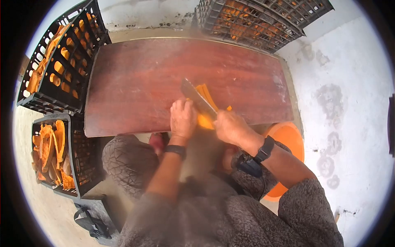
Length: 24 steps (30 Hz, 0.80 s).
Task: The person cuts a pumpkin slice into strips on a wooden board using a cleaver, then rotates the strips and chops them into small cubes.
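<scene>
A: Left side?
B: Two black crates. Upper crate [61, 61] tilted, holding orange chunks. Lower crate [84, 160] holding curled orange strips [51, 152].
A: Centre?
B: Reddish wooden board [135, 82]. Left hand [183, 119] palm down at its near edge, fingers bent and together, just beside the orange piece [207, 96]; whether it pinches the piece I cannot tell, the picture is blurred there.
A: The piece itself?
B: On the board, near its front edge, between both hands. The knife [196, 98] lies slantwise across it, blade touching.
A: Right?
B: Right hand [230, 127] closed around the knife's handle. Orange bucket [290, 138] beyond the wrist, below the board. Another crate [263, 20] behind the board.
</scene>
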Each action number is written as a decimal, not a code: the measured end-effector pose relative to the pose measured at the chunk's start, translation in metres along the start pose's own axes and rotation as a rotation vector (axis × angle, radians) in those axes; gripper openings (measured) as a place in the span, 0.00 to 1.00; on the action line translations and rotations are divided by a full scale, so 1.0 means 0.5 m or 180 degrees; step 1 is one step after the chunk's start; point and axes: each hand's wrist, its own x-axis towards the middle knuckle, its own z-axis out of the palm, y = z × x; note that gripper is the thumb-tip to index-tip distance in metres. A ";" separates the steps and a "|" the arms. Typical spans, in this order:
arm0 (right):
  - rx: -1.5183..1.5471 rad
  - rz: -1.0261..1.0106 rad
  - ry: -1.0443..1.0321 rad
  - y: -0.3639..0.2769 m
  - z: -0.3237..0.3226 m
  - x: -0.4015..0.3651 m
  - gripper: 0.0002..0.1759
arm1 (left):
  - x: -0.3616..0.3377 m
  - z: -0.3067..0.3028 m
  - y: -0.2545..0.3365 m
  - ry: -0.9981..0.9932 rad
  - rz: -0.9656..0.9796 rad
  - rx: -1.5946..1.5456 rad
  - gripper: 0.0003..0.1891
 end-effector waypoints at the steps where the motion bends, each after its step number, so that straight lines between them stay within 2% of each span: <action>1: 0.0001 -0.0027 0.0002 -0.005 -0.004 0.001 0.12 | -0.002 0.003 -0.003 -0.0035 -0.0030 0.0046 0.12; 4: -0.0081 0.0068 -0.0147 -0.017 -0.029 -0.009 0.12 | -0.006 0.007 -0.007 -0.0015 -0.0028 0.0097 0.12; 6: -0.0097 0.0120 -0.0596 -0.008 -0.048 -0.018 0.13 | -0.005 0.007 -0.003 0.0041 0.0014 0.0068 0.12; 10: -0.0233 0.0203 -0.0606 0.008 -0.025 -0.043 0.13 | -0.002 0.008 -0.004 0.0060 0.0012 0.0078 0.12; 12: -0.0162 0.0084 -0.0235 0.023 0.005 -0.056 0.13 | -0.007 0.008 -0.005 0.0014 0.0017 0.0102 0.13; 18: 0.0126 -0.0081 0.0245 0.055 0.082 -0.065 0.12 | -0.008 0.006 -0.004 -0.0202 -0.0033 0.0160 0.15; 24: -0.0049 0.0001 0.0202 0.043 0.080 -0.070 0.10 | -0.005 0.006 0.000 -0.0060 -0.0062 0.0139 0.13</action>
